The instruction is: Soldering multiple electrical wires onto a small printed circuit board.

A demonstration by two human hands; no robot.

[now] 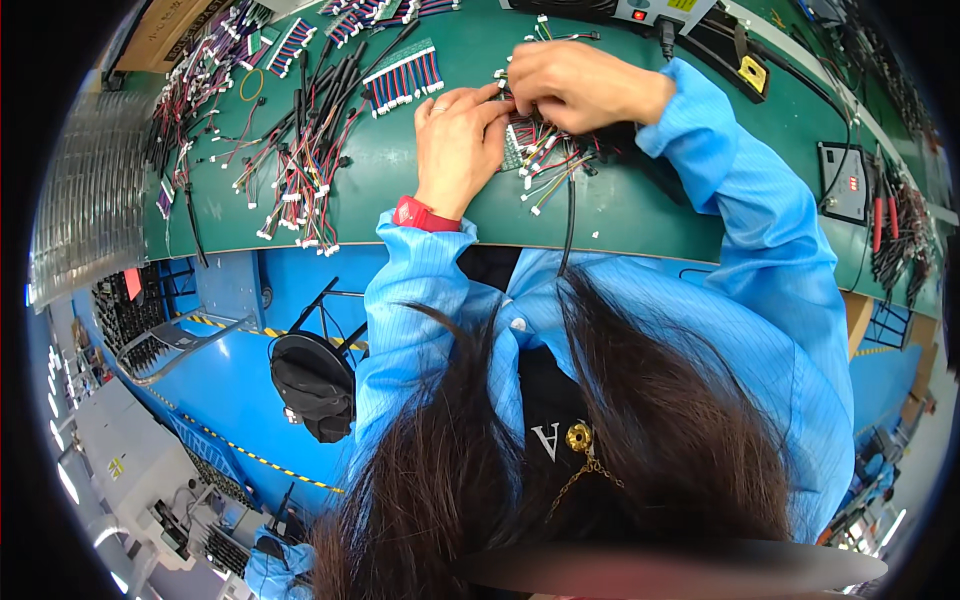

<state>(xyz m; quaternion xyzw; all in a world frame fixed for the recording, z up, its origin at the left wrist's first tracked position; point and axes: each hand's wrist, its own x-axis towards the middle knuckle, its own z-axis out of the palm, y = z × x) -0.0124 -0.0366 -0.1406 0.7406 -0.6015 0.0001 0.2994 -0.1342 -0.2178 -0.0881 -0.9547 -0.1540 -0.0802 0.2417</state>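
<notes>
Green bench (385, 185) over a blue floor (235, 385), with wire bundles (300, 180) and a ribbon-wired panel (402, 82) on the left and a power box (655, 12) at the far edge. Left hand (458, 140) is at a small green board (512, 150) on the bench, fingers bent and close together, grip unclear; right hand (580, 85) is curled just beside it, above loose wires (545, 165) with white plugs, fingertips hidden, so can't tell if they're clamped on anything. Black cable (570, 215) hangs over the near edge below those wires.
</notes>
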